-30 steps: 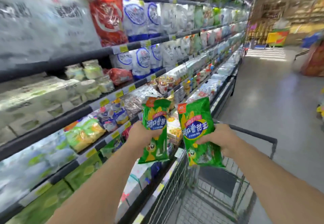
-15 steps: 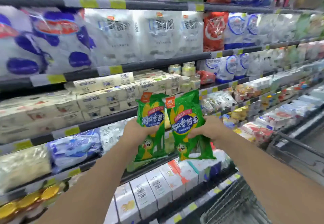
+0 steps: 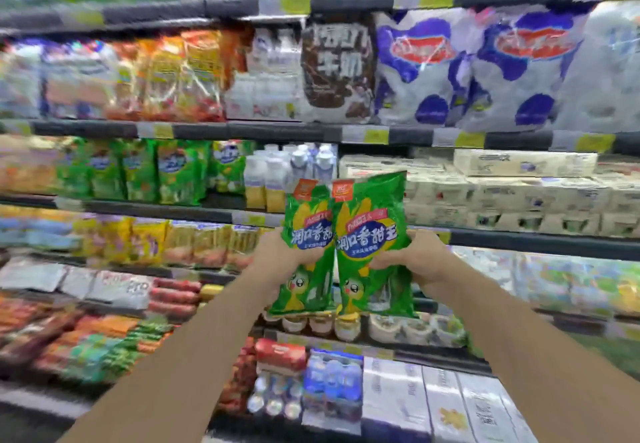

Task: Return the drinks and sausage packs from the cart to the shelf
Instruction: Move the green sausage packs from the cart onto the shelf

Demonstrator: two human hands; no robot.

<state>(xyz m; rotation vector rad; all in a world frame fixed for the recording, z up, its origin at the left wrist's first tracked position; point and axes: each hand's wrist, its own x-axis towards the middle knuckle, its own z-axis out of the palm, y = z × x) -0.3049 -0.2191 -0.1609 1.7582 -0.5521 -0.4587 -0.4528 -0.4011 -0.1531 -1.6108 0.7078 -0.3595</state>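
Observation:
I hold two green sausage packs upright side by side in front of the shelves. My left hand (image 3: 277, 257) grips the left pack (image 3: 306, 252) at its left edge. My right hand (image 3: 415, 262) grips the right pack (image 3: 372, 245) at its right edge. The two packs touch along their inner edges. A row of matching green packs (image 3: 173, 175) stands on the shelf to the upper left, at about the height of the held packs' tops. The cart is out of view.
Dark shelf rails (image 3: 263, 130) run across the view. White drink bottles (image 3: 273, 179) stand right of the green row, cream cartons (image 3: 519, 196) further right. Small jars (image 3: 322, 324) sit just below the held packs, boxed cartons (image 3: 415, 401) at the bottom.
The view has swung left along the shelves, so the cart and aisle are gone from sight. Both packs have come together in front of me, and the shelf's green packs have appeared.

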